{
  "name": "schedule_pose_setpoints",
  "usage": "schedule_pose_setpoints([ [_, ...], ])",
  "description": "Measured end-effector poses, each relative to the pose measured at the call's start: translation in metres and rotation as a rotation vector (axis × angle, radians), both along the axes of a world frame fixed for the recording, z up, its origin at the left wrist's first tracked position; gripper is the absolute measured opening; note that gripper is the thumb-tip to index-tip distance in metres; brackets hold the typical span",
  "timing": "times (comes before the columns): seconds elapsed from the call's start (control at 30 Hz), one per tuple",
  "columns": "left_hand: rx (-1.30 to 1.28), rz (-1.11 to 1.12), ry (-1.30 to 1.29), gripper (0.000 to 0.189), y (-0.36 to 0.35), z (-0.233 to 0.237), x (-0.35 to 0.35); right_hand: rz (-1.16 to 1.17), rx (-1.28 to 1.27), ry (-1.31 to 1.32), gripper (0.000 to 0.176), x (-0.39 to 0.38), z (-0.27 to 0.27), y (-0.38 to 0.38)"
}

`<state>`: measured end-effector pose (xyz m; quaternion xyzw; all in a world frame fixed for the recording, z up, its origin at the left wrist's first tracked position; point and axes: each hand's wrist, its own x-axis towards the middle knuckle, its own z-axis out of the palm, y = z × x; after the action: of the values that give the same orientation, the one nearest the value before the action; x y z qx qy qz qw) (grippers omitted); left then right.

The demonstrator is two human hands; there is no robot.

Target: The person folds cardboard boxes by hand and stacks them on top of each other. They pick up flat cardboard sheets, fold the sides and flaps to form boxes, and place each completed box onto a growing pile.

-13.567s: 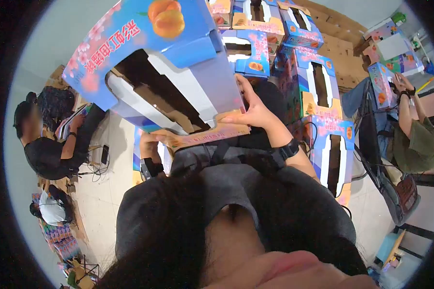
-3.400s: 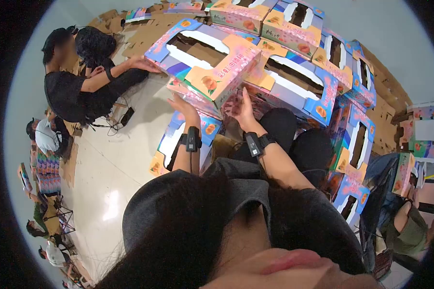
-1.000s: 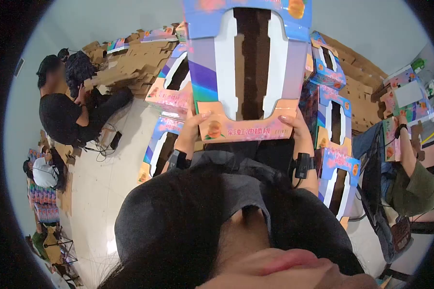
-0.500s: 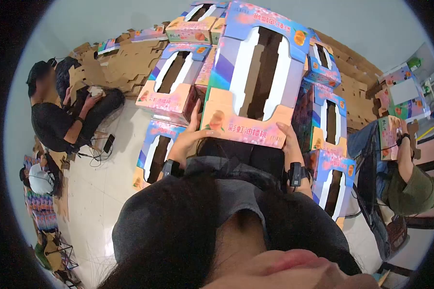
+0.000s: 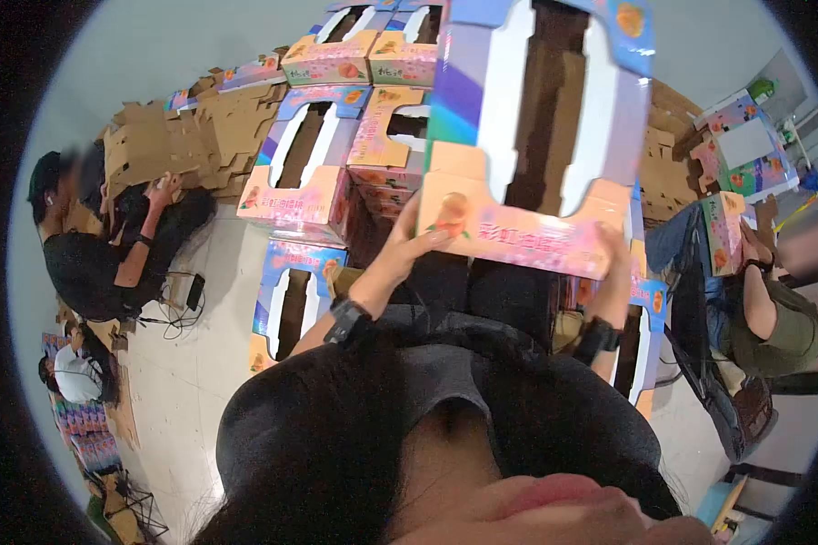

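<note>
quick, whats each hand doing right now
Left hand: closed on the near left corner of the fruit box.
Right hand: closed on the same box's near right corner.

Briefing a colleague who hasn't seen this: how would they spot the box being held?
Find the stack of blue and pink printed cardboard boxes on the floor. Raised before it is a blue-purple cardboard box with a peach-pink end panel. Only this one is off the stack, gripped at its near end by the left hand and right hand.
</note>
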<state>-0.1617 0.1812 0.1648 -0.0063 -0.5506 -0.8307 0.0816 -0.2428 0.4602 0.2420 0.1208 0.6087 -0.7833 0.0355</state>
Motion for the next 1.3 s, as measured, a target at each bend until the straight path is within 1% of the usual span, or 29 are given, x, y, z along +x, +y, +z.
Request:
schedule_pose_setpoints([
  [0.03,0.035,-0.038,0.039,0.079,0.011,0.007,-0.011,-0.006,0.081,0.108,0.042,-0.004,0.004,0.02],
  [0.07,0.091,-0.108,0.073,0.076,0.022,0.017,-0.024,-0.067,0.096,0.163,0.047,-0.001,0.006,0.04],
  [0.1,0.191,-0.18,0.086,0.075,0.034,0.018,-0.037,-0.127,0.115,0.218,0.053,0.003,0.01,0.06],
  [0.13,0.281,-0.229,0.078,0.073,0.047,0.021,-0.047,-0.145,0.125,0.291,0.059,0.013,0.016,0.071],
  [0.17,0.371,-0.279,0.07,0.072,0.061,0.027,-0.056,-0.001,0.134,0.357,0.06,0.011,0.018,0.098],
  [0.23,0.431,-0.379,0.053,0.069,0.085,0.033,-0.07,0.294,0.153,0.472,0.064,0.0,0.021,0.163],
  [0.27,0.46,-0.431,0.042,0.067,0.095,0.035,-0.077,0.166,0.188,0.425,0.062,0.006,0.026,0.167],
  [0.3,0.426,-0.479,0.024,0.065,0.106,0.037,-0.084,0.04,0.221,0.376,0.061,0.012,0.034,0.171],
  [0.37,0.361,-0.56,-0.012,0.062,0.127,0.038,-0.099,-0.055,0.202,0.341,0.056,0.007,0.034,0.192],
  [0.4,0.325,-0.635,-0.052,0.062,0.139,0.032,-0.112,-0.025,0.15,0.356,0.052,-0.007,0.023,0.223],
  [0.43,0.287,-0.708,-0.091,0.061,0.149,0.03,-0.122,0.006,0.095,0.371,0.049,-0.016,0.025,0.228],
  [0.47,0.182,-0.721,-0.073,0.059,0.16,0.03,-0.129,-0.089,0.047,0.328,0.041,-0.023,0.024,0.231],
  [0.57,-0.05,-0.928,-0.283,0.068,0.167,0.036,-0.152,-0.159,0.021,0.255,0.039,-0.051,0.005,0.243],
  [0.6,-0.12,-0.942,-0.317,0.076,0.171,0.029,-0.159,-0.169,0.026,0.189,0.037,-0.058,0.005,0.232],
  [0.63,-0.061,-0.951,-0.318,0.077,0.175,0.018,-0.165,-0.22,0.033,0.148,0.04,-0.065,-0.008,0.237],
  [0.7,0.06,-0.967,-0.32,0.078,0.183,-0.001,-0.173,-0.23,0.028,0.096,0.04,-0.082,-0.033,0.244],
  [0.73,0.011,-0.895,-0.246,0.079,0.182,-0.002,-0.17,-0.241,0.022,0.071,0.04,-0.088,-0.042,0.244],
  [0.77,0.04,-0.801,-0.24,0.078,0.194,-0.024,-0.174,-0.251,0.014,0.045,0.04,-0.095,-0.05,0.245],
  [0.8,0.07,-0.705,-0.235,0.078,0.21,-0.062,-0.181,-0.219,0.017,0.023,0.036,-0.102,-0.062,0.25],
  [0.83,0.097,-0.608,-0.231,0.078,0.221,-0.085,-0.185,-0.209,-0.023,0.015,0.036,-0.114,-0.08,0.265],
  [0.87,0.118,-0.601,-0.098,0.084,0.222,-0.085,-0.189,-0.214,-0.06,-0.004,0.036,-0.118,-0.079,0.261],
  [0.9,0.028,-0.575,-0.115,0.086,0.223,-0.084,-0.19,-0.219,-0.1,-0.024,0.037,-0.123,-0.078,0.253],
  [0.97,-0.151,-0.521,-0.148,0.092,0.226,-0.083,-0.185,-0.205,-0.141,-0.044,0.041,-0.141,-0.095,0.27],
  [1.0,0.034,-0.585,-0.15,0.099,0.226,-0.08,-0.186,-0.196,-0.162,-0.054,0.043,-0.151,-0.103,0.279],
  [1.1,-0.053,-0.639,0.139,0.1,0.232,-0.099,-0.189,-0.198,-0.134,-0.01,0.044,-0.174,-0.122,0.296],
  [1.13,-0.005,-0.649,0.114,0.102,0.231,-0.095,-0.187,-0.15,-0.136,-0.031,0.044,-0.183,-0.13,0.306],
  [1.17,0.002,-0.718,0.052,0.104,0.229,-0.092,-0.186,-0.098,-0.136,-0.056,0.045,-0.191,-0.137,0.317],
  [1.2,0.011,-0.782,-0.007,0.106,0.22,-0.07,-0.185,-0.042,-0.137,-0.08,0.045,-0.197,-0.141,0.322],
  [1.3,-0.021,-0.849,-0.211,0.113,0.215,-0.063,-0.185,0.089,0.001,-0.208,0.045,-0.199,-0.122,0.306],
])
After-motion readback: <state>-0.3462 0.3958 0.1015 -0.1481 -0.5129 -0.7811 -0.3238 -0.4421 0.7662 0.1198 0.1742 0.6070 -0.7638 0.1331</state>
